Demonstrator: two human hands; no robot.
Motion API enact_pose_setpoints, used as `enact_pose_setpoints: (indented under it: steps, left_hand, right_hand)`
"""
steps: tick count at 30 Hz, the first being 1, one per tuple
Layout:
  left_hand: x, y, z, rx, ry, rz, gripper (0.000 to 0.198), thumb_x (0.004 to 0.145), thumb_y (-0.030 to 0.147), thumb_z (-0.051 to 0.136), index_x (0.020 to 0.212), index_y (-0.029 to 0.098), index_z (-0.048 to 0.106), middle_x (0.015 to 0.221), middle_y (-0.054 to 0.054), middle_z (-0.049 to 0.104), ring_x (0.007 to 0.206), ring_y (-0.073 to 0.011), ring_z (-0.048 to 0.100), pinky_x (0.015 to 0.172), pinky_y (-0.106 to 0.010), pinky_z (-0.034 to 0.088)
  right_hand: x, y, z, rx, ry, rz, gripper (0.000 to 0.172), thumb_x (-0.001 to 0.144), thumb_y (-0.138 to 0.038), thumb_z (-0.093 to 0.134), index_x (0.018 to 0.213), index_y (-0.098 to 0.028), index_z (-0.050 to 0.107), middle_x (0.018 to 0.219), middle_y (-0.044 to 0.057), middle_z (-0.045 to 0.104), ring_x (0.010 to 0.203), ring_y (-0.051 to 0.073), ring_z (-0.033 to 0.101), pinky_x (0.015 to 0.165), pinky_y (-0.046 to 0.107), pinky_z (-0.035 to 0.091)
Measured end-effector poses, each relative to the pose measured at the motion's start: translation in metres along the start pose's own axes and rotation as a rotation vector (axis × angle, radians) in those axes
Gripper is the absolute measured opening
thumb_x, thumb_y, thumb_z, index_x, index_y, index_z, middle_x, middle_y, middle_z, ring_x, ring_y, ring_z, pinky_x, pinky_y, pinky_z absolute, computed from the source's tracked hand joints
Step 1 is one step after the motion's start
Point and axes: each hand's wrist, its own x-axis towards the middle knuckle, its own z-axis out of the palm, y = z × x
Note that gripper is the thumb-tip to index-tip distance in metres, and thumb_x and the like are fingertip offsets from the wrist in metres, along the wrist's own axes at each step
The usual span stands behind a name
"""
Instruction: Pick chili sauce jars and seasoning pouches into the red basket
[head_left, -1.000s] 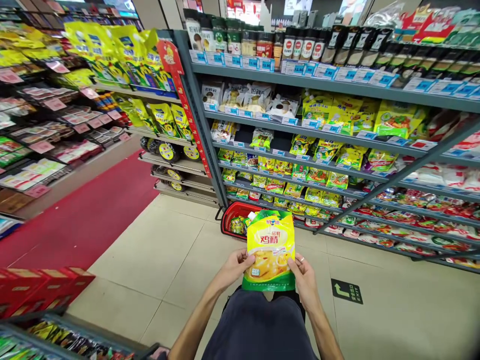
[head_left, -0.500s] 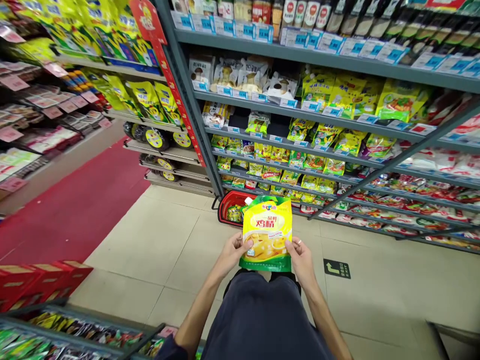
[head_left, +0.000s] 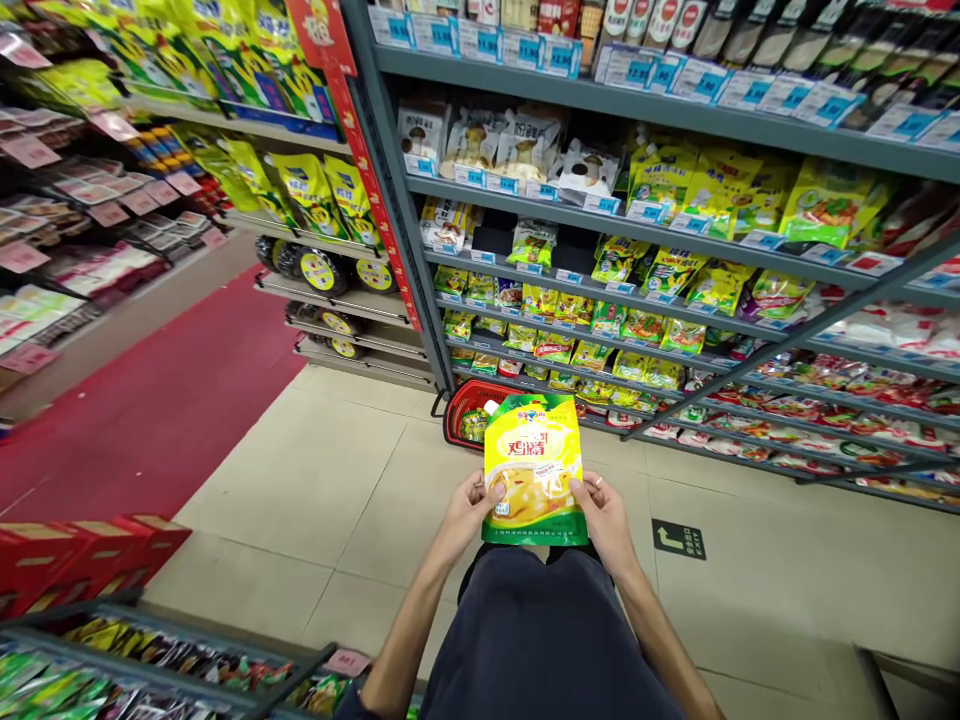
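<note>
A yellow and green seasoning pouch (head_left: 534, 470) with a white spout at its upper left is held upright in front of my body. My left hand (head_left: 466, 510) pinches its left edge, thumb on the front. On the right edge, my right hand (head_left: 601, 512) grips it the same way, a ring on one finger. Both hands' other fingers are partly hidden behind the pouch. Just beyond it, a red basket (head_left: 453, 412) with some green and yellow packets inside stands on the floor, partly covered by the pouch.
Shelves (head_left: 630, 220) of seasoning packets and jars rise ahead and to the right. A side rack (head_left: 300, 140) of yellow bags stands at the left. Red boxes (head_left: 97, 560) and a low shelf of packets are at the lower left. An exit sign (head_left: 679, 539) marks the tiled floor.
The view has shifted slightly, so the shelves and basket appear a little further right. The pouch stays between both hands, its top leaning slightly more to the left.
</note>
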Motion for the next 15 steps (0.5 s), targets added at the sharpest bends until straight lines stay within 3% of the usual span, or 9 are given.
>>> enact_pose_setpoints:
  steps: [5, 15]
  left_hand:
    - [0.005, -0.005, -0.013, -0.002, -0.013, -0.045, 0.052, 0.077, 0.054, 0.085, 0.103, 0.014, 0.064, 0.099, -0.012, 0.08, 0.082, -0.0241, 0.077, 0.076, -0.032, 0.063]
    - [0.025, -0.006, -0.01, 0.018, -0.056, -0.004, 0.046, 0.085, 0.058, 0.076, 0.095, 0.016, 0.062, 0.099, -0.011, 0.079, 0.086, -0.0226, 0.076, 0.067, -0.026, 0.058]
  right_hand:
    - [-0.001, 0.007, 0.007, -0.014, 0.02, 0.034, 0.042, 0.079, -0.059, 0.082, 0.096, -0.022, 0.071, 0.098, 0.007, 0.081, 0.092, 0.028, 0.076, 0.075, 0.036, 0.06]
    - [0.005, 0.008, -0.001, -0.021, 0.093, 0.038, 0.042, 0.078, -0.058, 0.083, 0.096, -0.023, 0.07, 0.097, 0.007, 0.081, 0.086, 0.027, 0.075, 0.069, 0.034, 0.059]
